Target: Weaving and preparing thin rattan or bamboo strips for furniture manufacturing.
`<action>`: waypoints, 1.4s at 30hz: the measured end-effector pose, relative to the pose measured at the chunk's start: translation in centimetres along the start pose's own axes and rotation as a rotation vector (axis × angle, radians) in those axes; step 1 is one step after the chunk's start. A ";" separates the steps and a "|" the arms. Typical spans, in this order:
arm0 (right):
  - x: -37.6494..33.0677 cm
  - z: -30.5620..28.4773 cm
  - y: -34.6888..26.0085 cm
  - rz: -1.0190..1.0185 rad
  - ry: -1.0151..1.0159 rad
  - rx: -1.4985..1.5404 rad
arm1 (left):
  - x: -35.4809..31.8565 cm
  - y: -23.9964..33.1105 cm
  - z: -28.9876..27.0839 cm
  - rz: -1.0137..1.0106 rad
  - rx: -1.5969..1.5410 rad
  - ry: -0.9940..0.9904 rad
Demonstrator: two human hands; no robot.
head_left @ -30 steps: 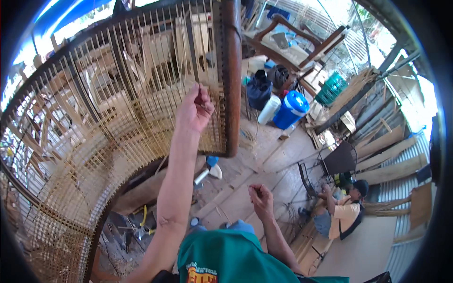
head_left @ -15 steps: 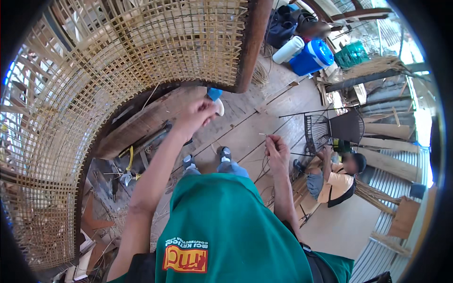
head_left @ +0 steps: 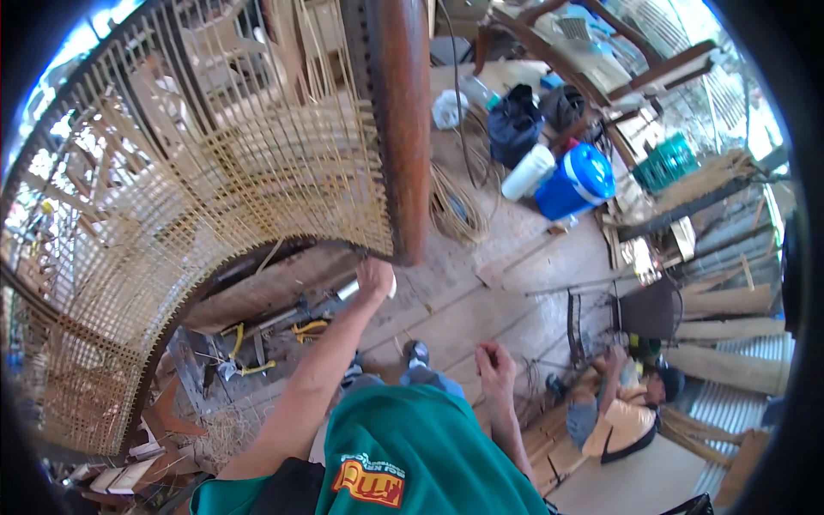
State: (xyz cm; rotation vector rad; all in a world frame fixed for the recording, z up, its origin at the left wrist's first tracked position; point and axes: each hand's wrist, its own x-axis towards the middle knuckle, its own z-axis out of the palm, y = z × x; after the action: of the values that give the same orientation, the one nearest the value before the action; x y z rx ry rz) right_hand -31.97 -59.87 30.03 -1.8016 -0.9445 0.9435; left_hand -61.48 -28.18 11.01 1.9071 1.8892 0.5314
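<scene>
My left hand (head_left: 374,280) is at the lower corner of a large wooden frame (head_left: 410,146) strung with woven cane (head_left: 283,184). Its fingers look curled, and whatever they hold is hidden. A pale rounded thing (head_left: 393,286) shows just past that hand, partly covered; a whitish cylinder (head_left: 348,290) lies on its other side. Lower right, my right hand (head_left: 496,369) hangs in the air with thumb and fingertips pinched together. Anything between those tips is too small to make out. The cane has tight weaving low down and long loose strands above.
Yellow-handled pliers (head_left: 311,330) and other tools lie by a wooden plank (head_left: 266,283). Coiled cane (head_left: 457,206) rests on the floor near a blue cooler (head_left: 577,182) and a dark bag (head_left: 515,129). A seated person (head_left: 614,421) works at right beside a dark chair (head_left: 644,309).
My left hand has moved in against the frame's lower corner, covering where a blue thing showed. The small pale sliver in my right fingertips no longer shows. The whole view has shifted.
</scene>
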 end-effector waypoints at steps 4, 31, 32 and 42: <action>0.1 -4.7 2.0 0.094 -0.002 0.167 | -2.6 5.0 -1.0 0.099 0.062 -0.157; -0.4 -0.4 -1.7 0.011 -0.080 0.241 | 1.5 16.4 -57.5 0.702 -0.010 0.672; -0.7 -0.5 -1.7 0.013 -0.059 0.245 | 2.9 17.6 -56.9 0.784 0.026 0.684; -3.9 1.2 -0.7 0.060 0.036 0.319 | 10.2 13.9 -53.3 0.962 0.057 0.910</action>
State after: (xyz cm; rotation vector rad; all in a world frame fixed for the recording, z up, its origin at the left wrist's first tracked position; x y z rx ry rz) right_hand -34.79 -62.63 31.12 -1.5765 -0.6767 1.0323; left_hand -77.94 -17.08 63.37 2.8348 1.1795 1.8901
